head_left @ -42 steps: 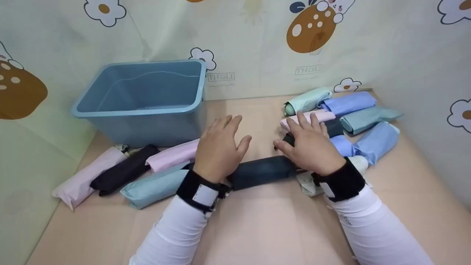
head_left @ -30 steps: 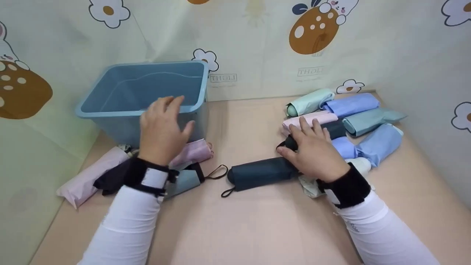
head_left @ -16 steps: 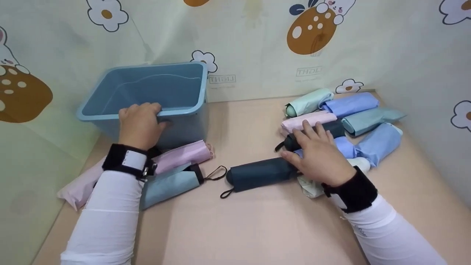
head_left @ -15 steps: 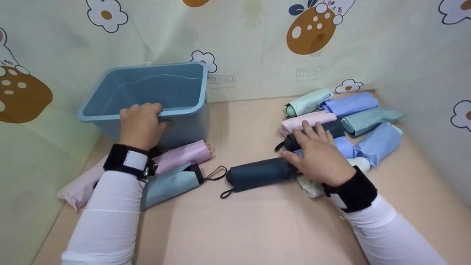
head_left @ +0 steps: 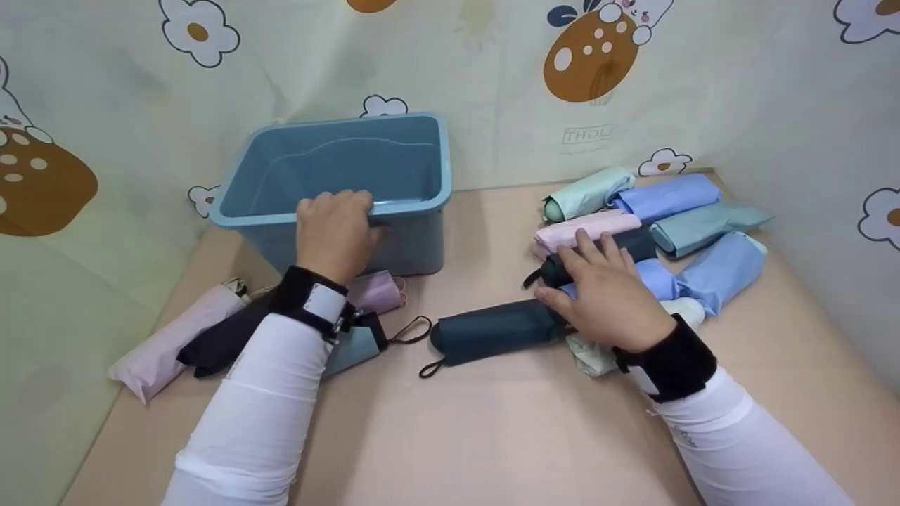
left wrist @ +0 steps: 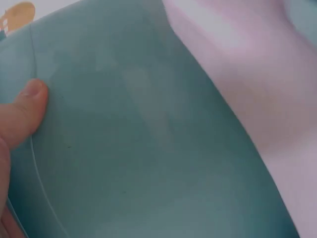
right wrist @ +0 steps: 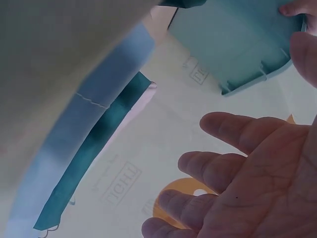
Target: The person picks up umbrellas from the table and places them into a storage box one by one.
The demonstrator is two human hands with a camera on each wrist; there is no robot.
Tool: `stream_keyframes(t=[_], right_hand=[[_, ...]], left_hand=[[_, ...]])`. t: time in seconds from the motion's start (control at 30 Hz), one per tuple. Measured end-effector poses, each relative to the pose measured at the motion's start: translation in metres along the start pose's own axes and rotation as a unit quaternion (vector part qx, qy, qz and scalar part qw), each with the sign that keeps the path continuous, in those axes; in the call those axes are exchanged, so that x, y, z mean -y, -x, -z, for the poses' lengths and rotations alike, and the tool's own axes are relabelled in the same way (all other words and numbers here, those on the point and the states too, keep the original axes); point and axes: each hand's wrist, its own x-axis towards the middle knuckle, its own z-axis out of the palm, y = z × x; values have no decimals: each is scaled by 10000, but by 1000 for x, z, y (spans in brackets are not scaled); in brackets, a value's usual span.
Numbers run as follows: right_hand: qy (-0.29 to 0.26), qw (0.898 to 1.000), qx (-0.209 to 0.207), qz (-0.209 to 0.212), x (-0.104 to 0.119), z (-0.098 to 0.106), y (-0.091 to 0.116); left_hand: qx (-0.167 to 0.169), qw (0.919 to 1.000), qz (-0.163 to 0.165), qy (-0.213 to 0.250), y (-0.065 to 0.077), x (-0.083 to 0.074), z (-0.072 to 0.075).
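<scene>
My left hand (head_left: 334,235) grips the front rim of a blue plastic bin (head_left: 411,242), fingers over the edge. In the left wrist view the thumb (left wrist: 32,101) presses the bin's outer wall (left wrist: 138,129). Over several folded umbrellas on the right hovers my right hand (head_left: 608,299), fingers spread; its palm (right wrist: 267,183) shows nothing held in the right wrist view. Nearest it are a dark navy umbrella (head_left: 499,330) with a wrist loop, a black-handled dark umbrella (head_left: 636,244) and a periwinkle umbrella (head_left: 657,280). A pale umbrella (head_left: 590,355) lies partly hidden under the right wrist.
Left of centre lie a pale pink umbrella (head_left: 176,341), a black umbrella (head_left: 225,344), a pink umbrella (head_left: 376,292) and a light blue umbrella (head_left: 355,348), partly covered by the left arm. Behind the table (head_left: 478,422) hangs a patterned curtain (head_left: 492,84).
My left hand moved left to the bin's rim and took hold of it. The bin has since shifted to the right with that hand. My right hand has stayed nearly in place.
</scene>
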Motion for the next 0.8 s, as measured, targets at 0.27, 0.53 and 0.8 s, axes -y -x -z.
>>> stream_keyframes(t=[0.27, 0.53, 0.8], right_hand=[[17, 9999, 37, -92, -2, 0, -1], [37, 9999, 25, -154, -2, 0, -3], [31, 9998, 26, -185, -1, 0, -3]], left_hand=[[-23, 9995, -295, -141, -9, -52, -8], [-116, 9988, -466, -16, -15, -97, -13], [-278, 9978, -597, 61, -15, -125, -15]])
